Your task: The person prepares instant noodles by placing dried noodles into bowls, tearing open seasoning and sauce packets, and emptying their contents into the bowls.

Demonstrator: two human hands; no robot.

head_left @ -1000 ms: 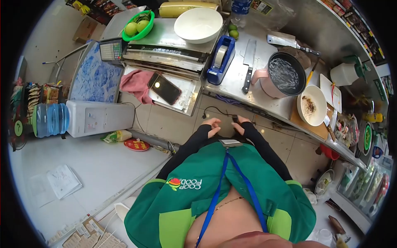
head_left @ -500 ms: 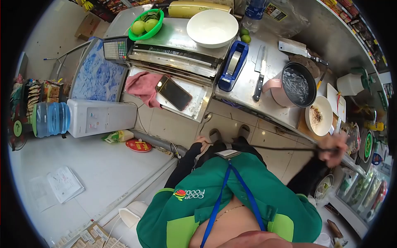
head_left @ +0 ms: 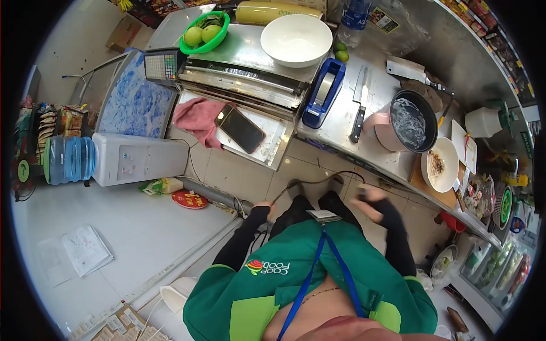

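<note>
A dark cord [head_left: 310, 182] runs in an arc above the floor between my two hands. My left hand [head_left: 269, 210] is closed round one part of it, low in front of my left thigh. Out to the right, my right hand [head_left: 369, 203] is blurred, its fingers closed on a dark end of the cord. More cord hangs in loops below my left hand. On the steel counter [head_left: 341, 128] beyond stand a pink pot [head_left: 406, 122] with clear liquid and a white bowl [head_left: 439, 170] with dark bits in it.
A knife [head_left: 360, 108], a cleaver [head_left: 406, 70] and a blue tape dispenser [head_left: 324, 94] lie on the counter. A phone [head_left: 242, 129] and pink cloth [head_left: 196, 120] rest on a tray at the front. The water dispenser [head_left: 139, 159] stands at left.
My hands were close together, then my right hand swung far right, pulling the cord straight. It has come back inward and the cord is slack. The view has shifted slightly.
</note>
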